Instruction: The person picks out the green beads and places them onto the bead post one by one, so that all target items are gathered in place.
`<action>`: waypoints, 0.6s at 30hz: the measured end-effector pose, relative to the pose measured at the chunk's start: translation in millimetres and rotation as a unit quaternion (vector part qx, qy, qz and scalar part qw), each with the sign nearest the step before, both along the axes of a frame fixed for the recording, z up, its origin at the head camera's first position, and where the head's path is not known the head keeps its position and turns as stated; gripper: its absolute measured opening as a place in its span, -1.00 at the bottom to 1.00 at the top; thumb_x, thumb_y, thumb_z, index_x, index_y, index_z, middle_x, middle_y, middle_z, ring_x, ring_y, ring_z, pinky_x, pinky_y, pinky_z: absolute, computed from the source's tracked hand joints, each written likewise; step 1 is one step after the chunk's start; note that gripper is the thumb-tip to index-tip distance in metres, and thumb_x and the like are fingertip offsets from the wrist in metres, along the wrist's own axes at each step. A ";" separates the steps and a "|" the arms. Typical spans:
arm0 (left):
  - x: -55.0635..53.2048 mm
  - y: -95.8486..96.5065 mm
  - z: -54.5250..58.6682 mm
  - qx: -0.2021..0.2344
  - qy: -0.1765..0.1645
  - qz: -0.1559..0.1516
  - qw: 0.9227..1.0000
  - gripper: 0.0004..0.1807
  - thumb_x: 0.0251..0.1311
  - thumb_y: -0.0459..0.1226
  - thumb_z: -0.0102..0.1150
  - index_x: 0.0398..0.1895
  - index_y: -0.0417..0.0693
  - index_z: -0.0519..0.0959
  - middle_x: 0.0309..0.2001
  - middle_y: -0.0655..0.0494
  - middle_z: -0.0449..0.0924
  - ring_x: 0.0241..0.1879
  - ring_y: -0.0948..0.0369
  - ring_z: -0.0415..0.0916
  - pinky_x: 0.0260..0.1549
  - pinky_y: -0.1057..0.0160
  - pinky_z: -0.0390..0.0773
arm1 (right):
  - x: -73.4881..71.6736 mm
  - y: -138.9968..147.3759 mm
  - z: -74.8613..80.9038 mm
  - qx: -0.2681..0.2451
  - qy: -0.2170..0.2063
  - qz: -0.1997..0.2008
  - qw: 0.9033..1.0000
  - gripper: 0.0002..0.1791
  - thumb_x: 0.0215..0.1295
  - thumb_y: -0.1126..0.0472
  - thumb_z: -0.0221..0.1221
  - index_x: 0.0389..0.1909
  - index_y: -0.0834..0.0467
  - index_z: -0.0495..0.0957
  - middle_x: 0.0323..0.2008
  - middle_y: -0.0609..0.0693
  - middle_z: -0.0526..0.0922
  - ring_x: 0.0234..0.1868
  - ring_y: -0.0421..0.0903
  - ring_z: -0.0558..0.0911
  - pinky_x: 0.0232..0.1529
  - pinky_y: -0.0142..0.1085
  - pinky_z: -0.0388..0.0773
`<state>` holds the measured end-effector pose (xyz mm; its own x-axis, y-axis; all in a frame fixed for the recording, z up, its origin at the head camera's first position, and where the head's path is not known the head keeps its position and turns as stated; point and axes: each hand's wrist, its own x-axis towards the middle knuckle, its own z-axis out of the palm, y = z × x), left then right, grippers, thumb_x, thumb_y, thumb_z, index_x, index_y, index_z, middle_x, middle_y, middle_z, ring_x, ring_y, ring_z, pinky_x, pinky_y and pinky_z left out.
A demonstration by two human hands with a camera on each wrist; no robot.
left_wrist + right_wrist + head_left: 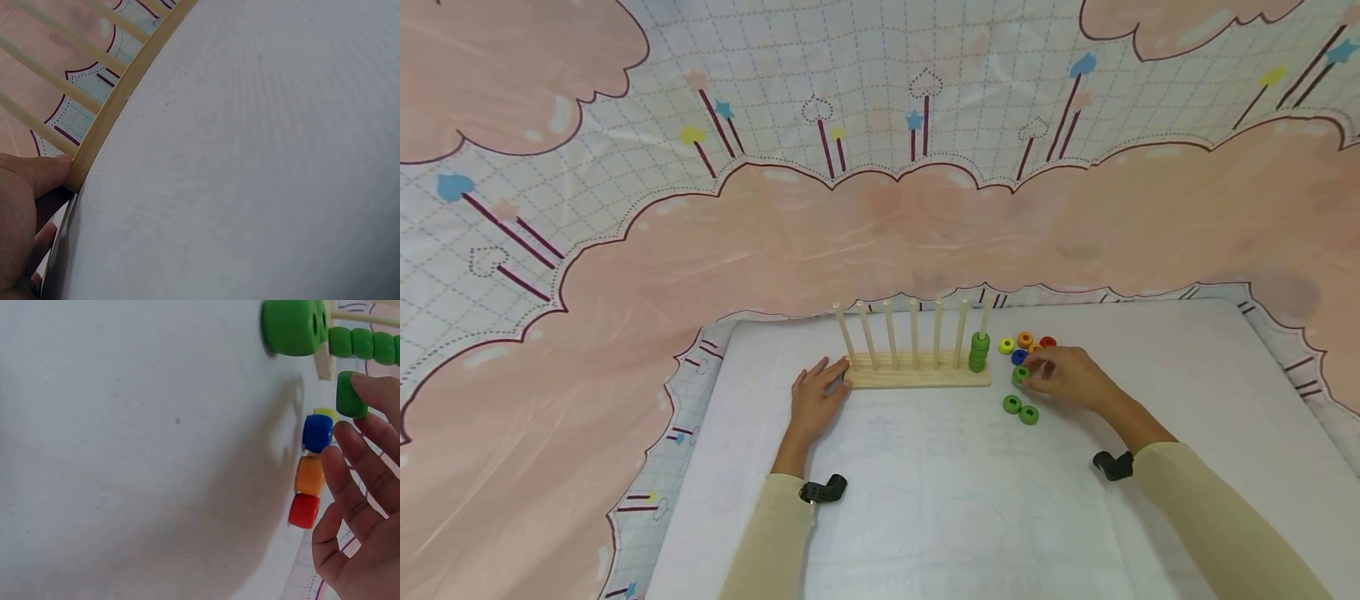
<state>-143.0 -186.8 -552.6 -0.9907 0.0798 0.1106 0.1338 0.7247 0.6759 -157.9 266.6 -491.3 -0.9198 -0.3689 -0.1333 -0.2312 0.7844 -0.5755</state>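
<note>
A wooden peg rack (917,379) with a row of upright pegs stands on the white tabletop. Several green beads (979,352) are stacked on its rightmost peg. My left hand (818,400) holds the rack's left end, its thumb (47,172) against the corner of the base. With thumb and index finger, my right hand (1067,377) pinches a green bead (351,395), held just right of the rack; the other fingers spread loosely. Two more green beads (1020,409) lie together in front of that hand.
Behind the right hand sit a yellow bead (1007,345), a blue bead (1018,357), orange beads (1025,339) and a red bead (1048,342). A cloth with cloud patterns (925,225) hangs beyond the table's back edge. Both wrists wear black straps (823,489).
</note>
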 end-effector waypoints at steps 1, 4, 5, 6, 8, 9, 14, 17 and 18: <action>0.0 0.0 0.1 -0.001 0.000 0.000 1.000 -0.52 0.44 -0.13 0.18 0.38 0.00 0.52 0.41 0.12 0.49 0.54 -0.04 0.21 0.54 -0.25 -0.15 | -0.1 -0.3 1.0 -0.001 0.000 -0.001 1.000 -0.65 0.23 0.12 0.44 -0.01 0.16 0.68 -0.24 -0.04 0.69 -0.22 -0.09 0.57 -0.24 -0.35 0.57; 0.2 0.0 0.4 0.003 0.002 -0.001 1.000 -0.52 0.44 -0.13 0.18 0.37 -0.01 0.53 0.41 0.12 0.49 0.54 -0.05 0.21 0.53 -0.26 -0.15 | -0.3 -1.1 4.3 -0.005 0.003 -0.001 1.000 -0.64 0.22 0.11 0.45 -0.01 0.15 0.67 -0.25 -0.05 0.68 -0.21 -0.10 0.56 -0.25 -0.37 0.58; 0.2 0.0 0.6 0.004 0.003 -0.002 1.000 -0.52 0.44 -0.14 0.18 0.37 -0.01 0.53 0.41 0.11 0.49 0.54 -0.05 0.21 0.53 -0.27 -0.16 | -0.5 -1.5 5.4 -0.007 0.004 -0.001 1.000 -0.64 0.22 0.11 0.45 -0.01 0.15 0.67 -0.25 -0.04 0.68 -0.21 -0.09 0.56 -0.24 -0.37 0.58; 0.3 -0.1 0.7 0.004 0.003 -0.002 1.000 -0.52 0.43 -0.14 0.18 0.37 -0.01 0.53 0.41 0.11 0.49 0.54 -0.05 0.21 0.53 -0.27 -0.16 | -0.9 -1.7 6.2 -0.008 0.007 0.000 1.000 -0.64 0.23 0.11 0.44 -0.02 0.15 0.67 -0.25 -0.04 0.68 -0.21 -0.09 0.56 -0.25 -0.37 0.58; 0.6 -0.1 1.0 0.005 0.002 -0.003 1.000 -0.52 0.43 -0.14 0.18 0.37 -0.02 0.53 0.41 0.11 0.49 0.54 -0.05 0.21 0.53 -0.27 -0.16 | -1.4 -2.3 8.4 -0.011 0.013 0.005 1.000 -0.64 0.23 0.11 0.44 -0.01 0.16 0.67 -0.25 -0.05 0.69 -0.20 -0.09 0.57 -0.24 -0.35 0.57; 0.7 -0.2 1.2 0.005 0.000 -0.003 1.000 -0.52 0.44 -0.14 0.18 0.37 -0.02 0.52 0.41 0.11 0.49 0.54 -0.05 0.21 0.53 -0.26 -0.16 | -1.7 -2.6 9.7 -0.011 0.017 0.007 1.000 -0.64 0.23 0.11 0.44 -0.01 0.16 0.68 -0.24 -0.05 0.70 -0.20 -0.09 0.57 -0.24 -0.35 0.57; 1.4 -0.2 1.7 0.002 -0.006 -0.001 1.000 -0.52 0.45 -0.13 0.17 0.38 -0.01 0.52 0.42 0.12 0.48 0.55 -0.03 0.19 0.54 -0.24 -0.17 | -2.3 -5.4 17.4 -0.021 0.035 0.012 0.999 -0.65 0.24 0.13 0.43 0.01 0.15 0.68 -0.17 -0.04 0.73 -0.16 -0.08 0.58 -0.22 -0.33 0.56; 1.7 0.1 2.1 0.003 -0.006 -0.001 1.000 -0.52 0.45 -0.13 0.17 0.38 0.00 0.52 0.42 0.13 0.48 0.55 -0.02 0.19 0.54 -0.25 -0.17 | -2.8 -8.1 22.2 -0.028 0.042 0.012 0.999 -0.67 0.25 0.15 0.42 0.01 0.14 0.69 -0.16 -0.03 0.74 -0.16 -0.07 0.59 -0.22 -0.31 0.56; 1.8 0.3 2.3 0.003 -0.006 -0.002 1.000 -0.52 0.45 -0.13 0.17 0.38 -0.01 0.52 0.42 0.13 0.48 0.55 -0.03 0.19 0.54 -0.25 -0.18 | -3.1 -9.0 23.5 -0.030 0.044 0.011 0.999 -0.67 0.25 0.16 0.42 0.01 0.13 0.69 -0.16 -0.03 0.75 -0.16 -0.07 0.59 -0.22 -0.31 0.57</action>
